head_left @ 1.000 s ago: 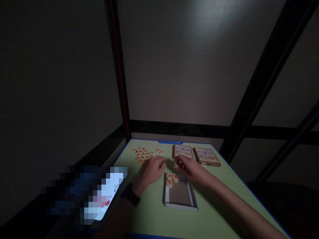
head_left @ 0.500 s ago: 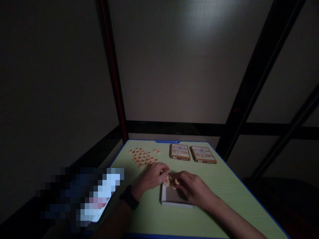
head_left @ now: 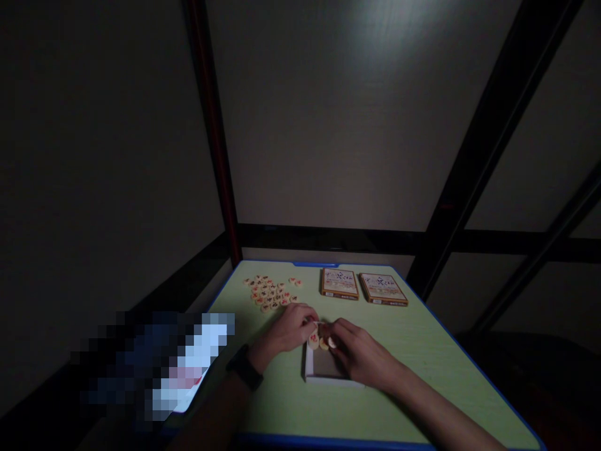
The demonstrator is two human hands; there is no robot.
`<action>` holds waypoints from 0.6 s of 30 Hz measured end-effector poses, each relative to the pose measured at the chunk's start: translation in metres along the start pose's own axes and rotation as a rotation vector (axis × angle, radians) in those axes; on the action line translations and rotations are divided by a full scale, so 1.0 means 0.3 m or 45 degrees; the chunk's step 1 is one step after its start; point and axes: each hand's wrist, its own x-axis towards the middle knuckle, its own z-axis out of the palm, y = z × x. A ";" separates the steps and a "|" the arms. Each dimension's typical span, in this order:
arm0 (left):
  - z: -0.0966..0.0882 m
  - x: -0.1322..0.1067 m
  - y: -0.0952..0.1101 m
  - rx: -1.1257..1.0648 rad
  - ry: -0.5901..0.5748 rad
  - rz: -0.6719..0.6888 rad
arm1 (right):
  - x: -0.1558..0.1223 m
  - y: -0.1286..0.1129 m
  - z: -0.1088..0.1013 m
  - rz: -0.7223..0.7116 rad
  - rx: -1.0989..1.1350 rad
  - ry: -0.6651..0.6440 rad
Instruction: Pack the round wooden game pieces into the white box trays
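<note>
Below the middle of the view, a shallow white box tray (head_left: 328, 380) with a greyish-brown bottom lies between my hands. Over its far left corner, my left hand (head_left: 293, 327) has its fingers curled round xiangqi pieces; a red-marked xiangqi piece (head_left: 313, 339) shows under the thumb. My right hand (head_left: 361, 354) pinches another xiangqi piece (head_left: 332, 342) edge-on above the tray. Between the hands, a round piece (head_left: 323, 344) lies close to the right fingertips. Part of the tray's right side is hidden by my right hand.
Many xiangqi pieces (head_left: 268, 293) with red and dark characters lie spread at the table's far left. Two flat printed boxes (head_left: 340, 283) (head_left: 382, 289) rest at the back right. The green table (head_left: 436, 388) has a blue edge. A blurred bright patch (head_left: 192, 363) is at lower left.
My right fingers have shifted slightly up and left, nearer my left hand, with the piece still pinched. The left hand stays nearly in place over the tray's corner.
</note>
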 end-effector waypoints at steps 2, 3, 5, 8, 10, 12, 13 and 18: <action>-0.001 0.000 0.000 0.001 0.003 0.007 | -0.001 0.004 -0.002 0.003 0.013 0.003; -0.002 -0.001 0.000 0.001 0.005 0.015 | -0.001 0.005 -0.003 0.018 0.018 0.003; -0.004 -0.002 0.000 0.004 0.008 0.030 | -0.002 0.006 -0.003 0.049 0.023 0.004; -0.006 -0.002 0.002 0.013 -0.001 0.027 | 0.001 0.006 0.002 0.020 0.002 0.024; -0.006 -0.002 0.002 0.020 0.001 0.023 | 0.006 0.006 0.009 -0.042 -0.028 0.036; -0.004 -0.002 0.001 0.023 0.008 0.033 | 0.012 0.009 0.015 -0.068 -0.052 0.028; -0.003 -0.003 -0.001 0.024 0.007 0.039 | 0.015 0.011 0.019 -0.062 -0.059 0.016; -0.016 -0.016 -0.007 0.015 -0.063 0.100 | 0.024 0.027 0.034 -0.013 0.014 0.006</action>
